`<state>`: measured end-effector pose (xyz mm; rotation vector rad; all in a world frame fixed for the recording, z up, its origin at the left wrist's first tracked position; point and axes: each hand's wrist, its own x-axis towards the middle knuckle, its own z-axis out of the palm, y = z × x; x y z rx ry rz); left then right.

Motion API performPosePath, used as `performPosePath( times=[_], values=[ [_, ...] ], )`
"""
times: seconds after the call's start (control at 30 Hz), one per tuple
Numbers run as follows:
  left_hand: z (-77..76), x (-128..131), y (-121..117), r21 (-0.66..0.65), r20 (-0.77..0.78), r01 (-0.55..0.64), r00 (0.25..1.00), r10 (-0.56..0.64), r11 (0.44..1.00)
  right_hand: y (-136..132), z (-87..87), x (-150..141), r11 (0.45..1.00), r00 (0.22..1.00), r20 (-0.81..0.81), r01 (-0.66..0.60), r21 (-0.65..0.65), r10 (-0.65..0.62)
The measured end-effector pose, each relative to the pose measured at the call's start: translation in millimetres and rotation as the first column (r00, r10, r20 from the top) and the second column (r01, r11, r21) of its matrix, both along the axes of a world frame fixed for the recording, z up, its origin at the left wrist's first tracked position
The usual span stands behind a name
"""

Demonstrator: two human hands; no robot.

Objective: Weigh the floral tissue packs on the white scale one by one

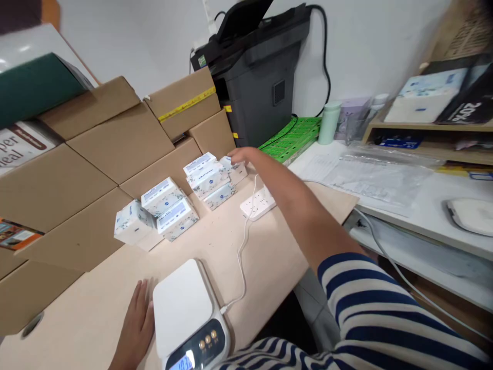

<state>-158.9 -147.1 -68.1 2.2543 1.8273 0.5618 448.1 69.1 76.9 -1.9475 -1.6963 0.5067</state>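
My left hand (pixel 136 321) lies flat on the table, fingers stretched out, right beside a white kitchen scale (pixel 184 298). The scale's plate is bare and its display is lit, with the digits partly cut off by the frame. At the far end of my stretched arm, my right hand (pixel 243 154) has its fingers bent over a white floral tissue pack (pixel 238 172); part of the grip is hidden. Left of it stands a stack of similar tissue packs (pixel 208 180). Another group of packs (pixel 177 218) sits nearer, one pack (pixel 133 221) tilted.
Cardboard boxes (pixel 119 133) form a wall along the left. A black printer (pixel 262 77) stands behind on a green crate (pixel 292 136). The scale's white cable (pixel 239 252) runs by a power strip (pixel 258 203). A white desk (pixel 370 180) adjoins at right, holding a bottle (pixel 329 123).
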Motion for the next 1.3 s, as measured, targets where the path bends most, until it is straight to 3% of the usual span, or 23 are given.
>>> performPosePath(
  times=[0.1,0.3,0.47,0.53,0.67,0.8,0.9,1.0,1.13,1.3],
  values=[
    [3.8,2.8,1.9,-0.025,-0.02,0.017,1.0,-0.018,1.0,-14.2,7.6,31.7,0.998,0.998,0.062,0.033,-0.053,-0.03],
    [1.2,5.2,7.7,-0.012,-0.037,0.075,0.996,-0.076,0.997,-74.4,20.0,72.5,0.99,0.969,0.203,0.137,0.028,-0.14],
    [2.6,16.6,-0.4,-0.014,-0.005,0.066,0.998,-0.066,0.998,-143.9,7.9,77.9,0.956,0.974,0.107,0.167,0.24,-0.197],
    [4.3,20.8,-5.2,-0.032,0.008,0.081,0.997,-0.08,0.996,-166.2,-0.1,77.4,0.949,0.973,0.111,0.168,0.268,-0.204],
    [5.8,25.7,-11.8,-0.062,0.043,0.094,0.995,-0.092,0.994,-187.2,-7.5,66.6,0.926,0.976,0.11,0.142,0.349,-0.191],
    [6.8,30.7,-14.9,-0.083,0.095,0.087,0.992,-0.079,0.993,-186.5,3.4,24.1,0.881,0.986,0.153,-0.017,0.473,-0.063],
    [8.7,32.7,-17.4,-0.107,0.194,0.091,0.979,-0.069,0.99,-180.4,15.7,-30.4,0.811,0.969,0.233,-0.2,0.549,0.081],
    [10.4,31.8,-20.7,-0.147,0.365,0.1,0.93,-0.04,0.984,-170.0,19.4,-93.1,0.759,0.933,0.236,-0.358,0.544,0.271],
    [13.5,30.4,-12.8,-0.255,0.617,0.094,0.782,0.087,0.962,-148.5,5.6,-170.6,0.8,0.842,-0.109,-0.45,0.397,0.528],
    [39.1,43.1,45.6,-0.214,0.738,0.062,0.665,0.12,0.975,-110.8,-17.3,-253.9,0.862,0.724,-0.468,-0.426,0.273,0.507]
  ],
)
